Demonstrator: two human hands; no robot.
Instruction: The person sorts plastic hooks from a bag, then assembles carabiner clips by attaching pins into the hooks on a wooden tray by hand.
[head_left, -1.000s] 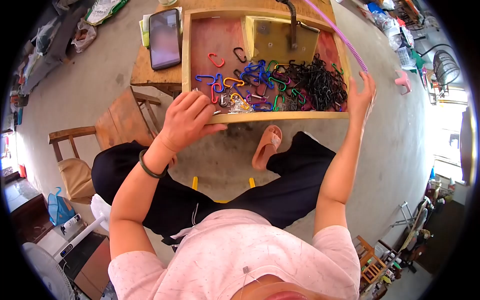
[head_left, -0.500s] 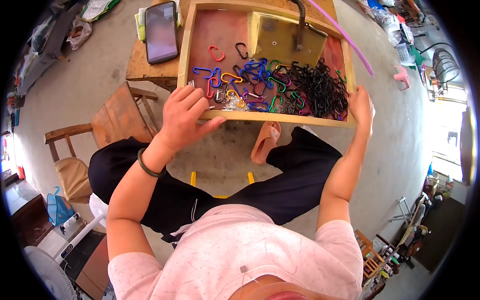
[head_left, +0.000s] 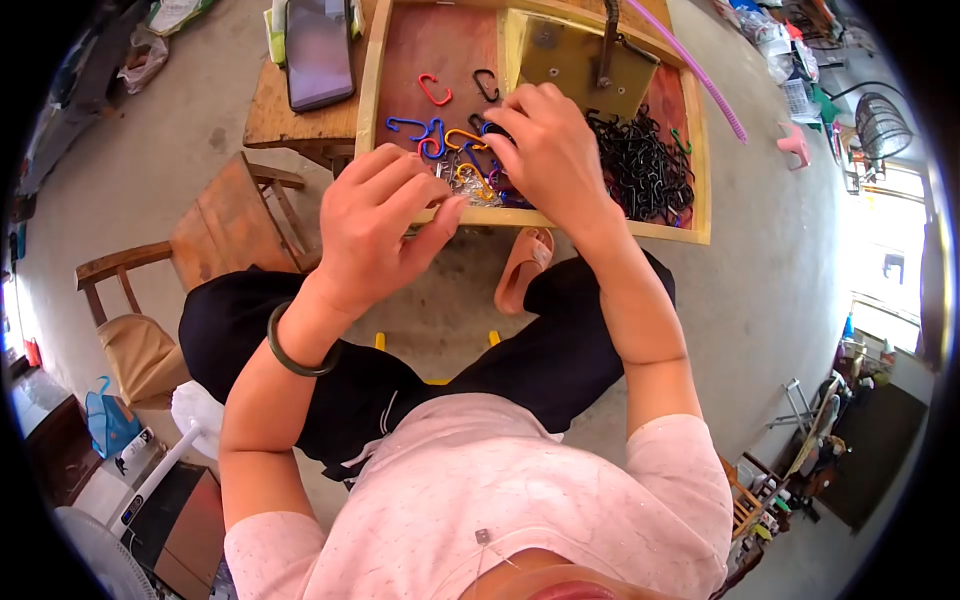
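My left hand (head_left: 380,225) is over the near left corner of a wooden tray (head_left: 560,220), its fingers loosely bent and the thumb apart from them. Further in, my right hand (head_left: 555,155) reaches over the middle of the tray, thumb and fingers apart, just above coloured carabiners. Part of the pile is hidden under it. Near its fingertips lie a yellow carabiner (head_left: 462,139) and a blue carabiner (head_left: 405,126). A red carabiner (head_left: 434,90) and a black carabiner (head_left: 486,85) lie farther back. Black carabiner bodies (head_left: 645,165) are heaped at the right, and small silvery metal parts (head_left: 470,188) lie near the front.
A metal plate with a lever fixture (head_left: 585,65) stands at the tray's back. Left of it, a phone (head_left: 320,60) rests on a wooden table (head_left: 285,115). A pink coiled hose (head_left: 690,60) hangs on the right. A wooden chair (head_left: 220,215) stands at the left.
My right hand has let go of the tray's right edge and moved left over the carabiners. My left hand has lifted slightly off the tray's rim and shifted right. The view has shifted a little.
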